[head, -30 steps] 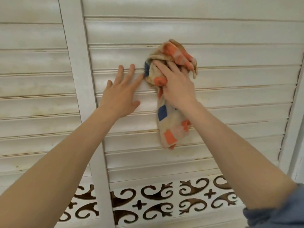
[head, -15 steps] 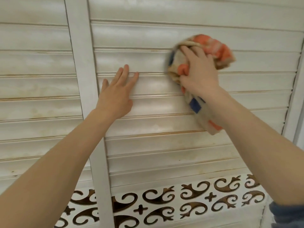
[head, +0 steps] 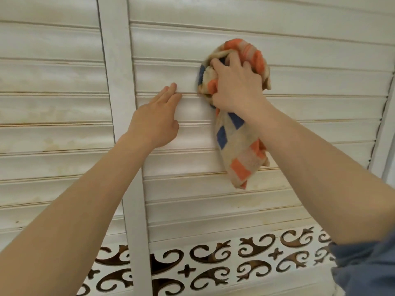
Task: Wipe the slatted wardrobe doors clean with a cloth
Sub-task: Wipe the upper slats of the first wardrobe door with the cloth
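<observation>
Head view: I see the right hand (head: 237, 86) gripping a bunched beige terry cloth with orange and blue squares (head: 235, 142), pressed on the white slatted wooden wardrobe door (head: 320, 82). The left hand (head: 156, 122) lies flat, fingers straight, on a slat (head: 196, 110) just beside the cloth, apart from it.

No readable text, labels, brands or numbers in view. On the cloth (head: 235, 144): plain orange and blue blocks only, no print or tag showing. On the cut-out panel (head: 232, 261) under the slats: scrolls and crosses, ornament only, not characters.
</observation>
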